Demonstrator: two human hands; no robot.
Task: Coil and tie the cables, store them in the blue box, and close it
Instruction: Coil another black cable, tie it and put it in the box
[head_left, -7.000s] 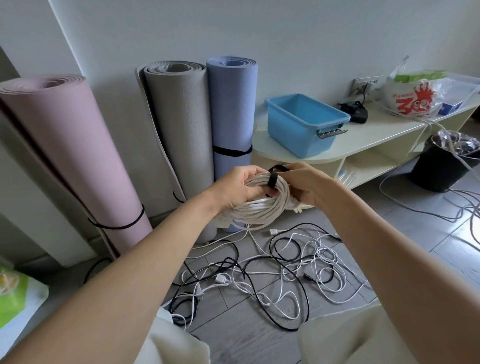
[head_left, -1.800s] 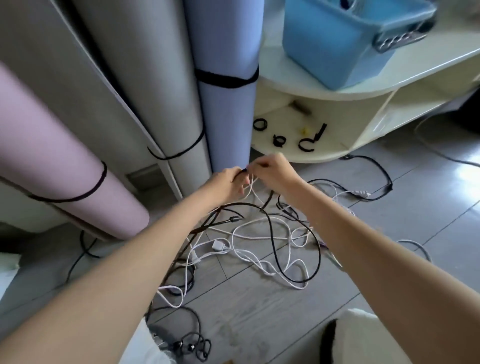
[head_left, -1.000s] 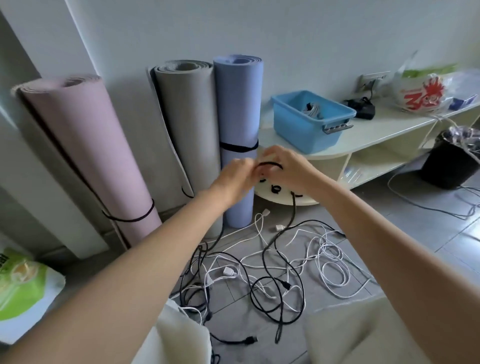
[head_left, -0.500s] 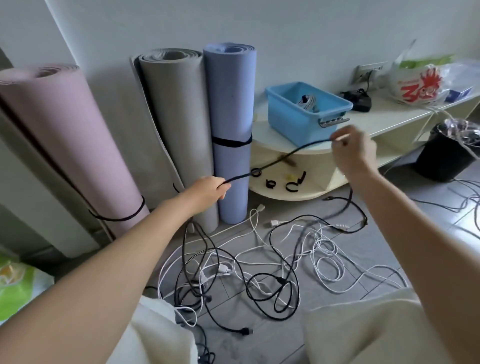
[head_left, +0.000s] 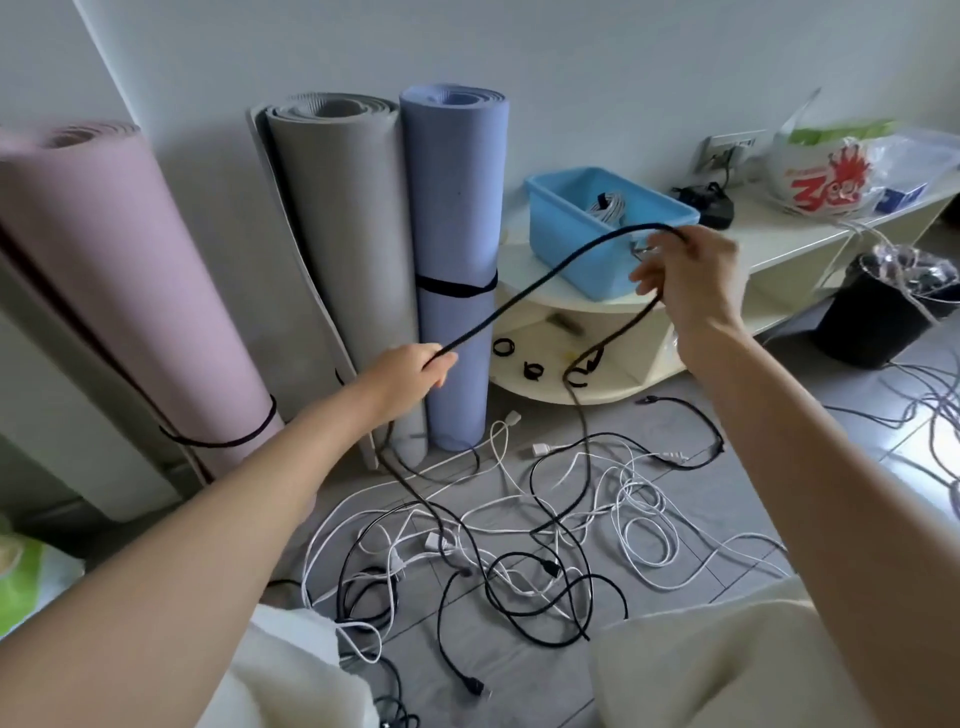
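Coiling step: your left hand (head_left: 410, 371) and right hand (head_left: 691, 270) pinch black cable (head_left: 540, 275); next, likely loop it.

Left hand (head_left: 410, 371) pinches a black cable (head_left: 535, 283) that's stretched up to the right hand (head_left: 693, 270), which holds it looped in front of the blue box (head_left: 566, 234); a tied white coil (head_left: 608, 205) sits inside the box; loose black and white cables (head_left: 519, 535) tangled on the floor (head_left: 779, 467); three rolled mats (head_left: 343, 234) lean on the wall.
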